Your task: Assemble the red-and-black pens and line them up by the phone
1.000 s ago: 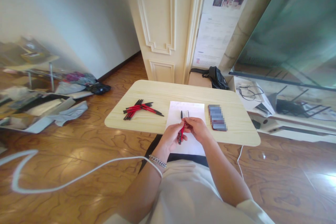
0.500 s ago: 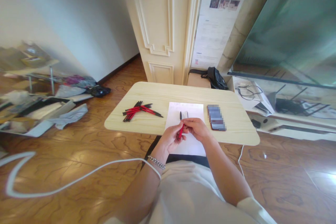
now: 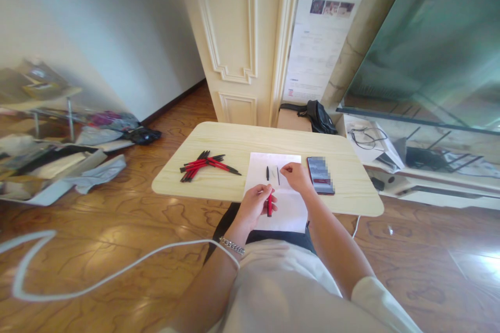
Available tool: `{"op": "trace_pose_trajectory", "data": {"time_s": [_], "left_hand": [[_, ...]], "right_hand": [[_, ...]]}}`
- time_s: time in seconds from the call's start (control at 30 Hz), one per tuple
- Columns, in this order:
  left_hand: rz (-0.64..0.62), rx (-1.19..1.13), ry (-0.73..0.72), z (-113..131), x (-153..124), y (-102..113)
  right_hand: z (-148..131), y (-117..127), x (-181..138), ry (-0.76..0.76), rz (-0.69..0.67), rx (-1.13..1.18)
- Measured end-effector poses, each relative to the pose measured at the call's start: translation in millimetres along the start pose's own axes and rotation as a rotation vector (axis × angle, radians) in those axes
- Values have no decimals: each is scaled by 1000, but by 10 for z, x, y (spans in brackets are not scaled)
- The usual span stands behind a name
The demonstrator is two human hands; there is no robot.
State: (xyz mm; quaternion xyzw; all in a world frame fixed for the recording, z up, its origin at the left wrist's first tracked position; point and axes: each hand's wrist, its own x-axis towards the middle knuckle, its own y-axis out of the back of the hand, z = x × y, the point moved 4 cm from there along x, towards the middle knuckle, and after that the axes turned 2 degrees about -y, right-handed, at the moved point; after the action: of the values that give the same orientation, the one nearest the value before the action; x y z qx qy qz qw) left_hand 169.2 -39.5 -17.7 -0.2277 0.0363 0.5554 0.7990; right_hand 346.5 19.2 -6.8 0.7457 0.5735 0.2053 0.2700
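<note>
My left hand is closed round a red pen barrel, held roughly upright over the near part of a white sheet of paper. Over the sheet's right edge is my right hand, thumb and fingers pinched together; whatever they hold, if anything, is too small to make out. Just left of those fingertips a thin dark pen refill lies on the paper. Beside it are a short black pen part and a thin pale piece, perhaps a spring.
Several red and black pens lie in a pile on the left of the light wooden table. A phone lies right of the paper. A white cable crosses by my left forearm.
My right hand has moved away from my left, out to the paper's right edge. The red barrel stays in my left hand, and the small parts on the paper now show more fully.
</note>
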Motion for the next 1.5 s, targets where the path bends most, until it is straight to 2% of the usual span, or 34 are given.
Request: {"op": "trace_pose_trajectory", "data": {"time_s": [0.13,0.3,0.47,0.6,0.67,0.87,1.03,1.17,1.27,1.37,1.5], "left_hand": [[20,-1,-20,3,23,-3],[30,-24,-26,4,34,-9],[44,-53,-25,-17,52,-6],[39,-68,-27,-29,65,-7],[47,-77,-42,-20,71,-8],[176,-52,-175,40,102,9],[190,9,-272,89,109,-27],[221,77,-259,126,90,-22],[243,101,-256,146,83,21],[254,110,-266,144,89,74],[257,140,-270,119,103,113]], "right_hand": [[-32,-25,5,41,-1,-259],[-47,-70,-26,60,5,-306],[-38,-20,-21,36,24,-242],[-55,116,-87,27,139,-86],[-91,157,-189,54,153,10],[-279,25,-680,175,-75,195],[-360,-97,-877,127,-114,199],[-358,-94,-838,109,-139,255],[-269,21,-698,76,-75,266],[-125,178,-501,-12,29,102],[-2,256,-298,-80,41,-160]]}}
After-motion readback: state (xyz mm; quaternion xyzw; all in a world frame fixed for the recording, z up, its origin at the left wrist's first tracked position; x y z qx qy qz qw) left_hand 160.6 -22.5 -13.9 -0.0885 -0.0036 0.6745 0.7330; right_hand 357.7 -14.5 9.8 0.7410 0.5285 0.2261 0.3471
